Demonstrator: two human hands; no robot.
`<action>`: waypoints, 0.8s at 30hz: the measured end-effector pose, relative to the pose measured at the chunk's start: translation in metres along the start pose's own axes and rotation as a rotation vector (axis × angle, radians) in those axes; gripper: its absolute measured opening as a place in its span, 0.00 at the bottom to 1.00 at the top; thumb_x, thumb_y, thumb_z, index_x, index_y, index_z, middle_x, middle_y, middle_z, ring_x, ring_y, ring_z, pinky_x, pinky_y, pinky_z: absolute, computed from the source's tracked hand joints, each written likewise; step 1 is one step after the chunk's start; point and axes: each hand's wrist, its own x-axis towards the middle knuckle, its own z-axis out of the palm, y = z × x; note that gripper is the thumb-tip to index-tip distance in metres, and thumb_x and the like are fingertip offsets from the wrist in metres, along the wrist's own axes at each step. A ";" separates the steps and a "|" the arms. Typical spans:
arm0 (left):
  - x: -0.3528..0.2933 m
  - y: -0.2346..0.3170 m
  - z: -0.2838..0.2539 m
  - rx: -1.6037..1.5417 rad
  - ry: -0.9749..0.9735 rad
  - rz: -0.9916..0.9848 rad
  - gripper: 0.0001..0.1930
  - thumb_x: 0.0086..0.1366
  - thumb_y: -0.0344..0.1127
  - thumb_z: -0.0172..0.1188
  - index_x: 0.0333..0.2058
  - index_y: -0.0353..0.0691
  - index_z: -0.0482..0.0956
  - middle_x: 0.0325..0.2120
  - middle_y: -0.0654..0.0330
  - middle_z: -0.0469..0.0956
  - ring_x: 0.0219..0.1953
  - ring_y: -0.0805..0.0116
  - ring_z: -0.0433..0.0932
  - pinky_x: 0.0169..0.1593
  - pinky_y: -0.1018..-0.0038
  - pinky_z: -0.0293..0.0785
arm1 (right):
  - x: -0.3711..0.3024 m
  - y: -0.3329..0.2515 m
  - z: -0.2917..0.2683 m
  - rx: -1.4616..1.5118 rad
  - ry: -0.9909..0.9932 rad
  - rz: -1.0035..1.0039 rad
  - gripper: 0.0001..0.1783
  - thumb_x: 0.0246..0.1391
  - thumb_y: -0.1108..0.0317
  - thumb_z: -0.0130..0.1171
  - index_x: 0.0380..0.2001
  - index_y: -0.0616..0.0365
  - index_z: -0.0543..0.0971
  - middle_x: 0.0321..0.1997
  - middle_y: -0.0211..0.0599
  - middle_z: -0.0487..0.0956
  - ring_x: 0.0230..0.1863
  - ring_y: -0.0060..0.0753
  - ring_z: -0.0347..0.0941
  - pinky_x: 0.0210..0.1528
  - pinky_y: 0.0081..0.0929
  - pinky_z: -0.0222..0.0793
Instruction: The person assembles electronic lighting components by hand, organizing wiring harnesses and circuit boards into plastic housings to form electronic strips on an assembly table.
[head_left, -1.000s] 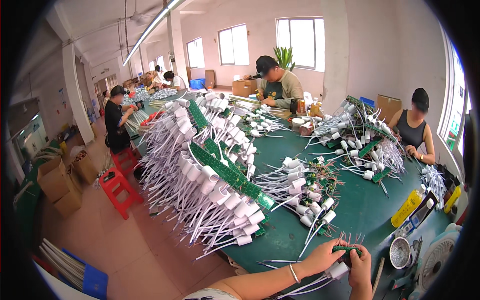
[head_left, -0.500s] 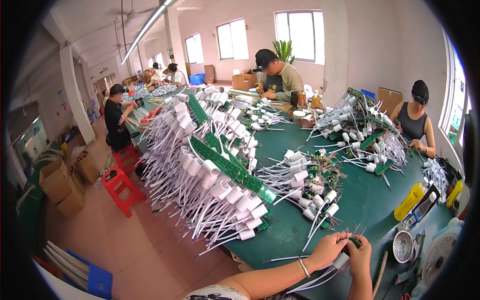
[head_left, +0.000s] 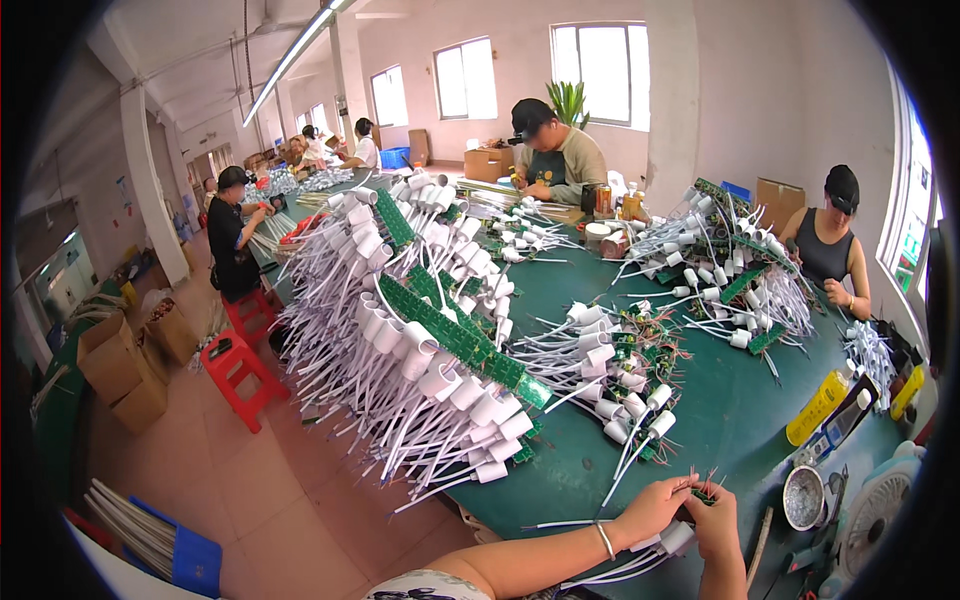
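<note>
Near the lower right table edge, my two hands meet over a small green circuit board (head_left: 706, 495) with thin reddish wires standing up from it. My right hand (head_left: 716, 522) is closed around the board. The fingers of my left hand (head_left: 655, 508) are pinched together at the thin wires on the board's left side. Below and between the hands lies a white cylindrical cap (head_left: 677, 537), with white cables (head_left: 625, 572) trailing to the lower left. My fingers hide most of the board.
A tall heap of white caps, cables and green board strips (head_left: 440, 340) fills the left, beside a smaller pile (head_left: 610, 375). At the right stand a metal bowl (head_left: 803, 497), a fan (head_left: 872, 520) and a yellow bottle (head_left: 818, 407). Co-workers sit around the green table (head_left: 560, 480).
My hands have shifted slightly, and the board now sits lower in my fingers. The white cap has tilted and moved a little down. The co-worker at the right has raised a hand.
</note>
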 end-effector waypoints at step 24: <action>0.004 0.005 0.010 -0.229 -0.584 -0.172 0.27 0.70 0.39 0.43 0.64 0.41 0.49 0.61 0.64 0.57 0.60 0.73 0.58 0.59 0.77 0.56 | -0.021 0.020 -0.052 -0.041 -0.274 0.189 0.15 0.53 0.72 0.57 0.44 0.63 0.74 0.32 0.34 0.78 0.33 0.24 0.75 0.36 0.17 0.70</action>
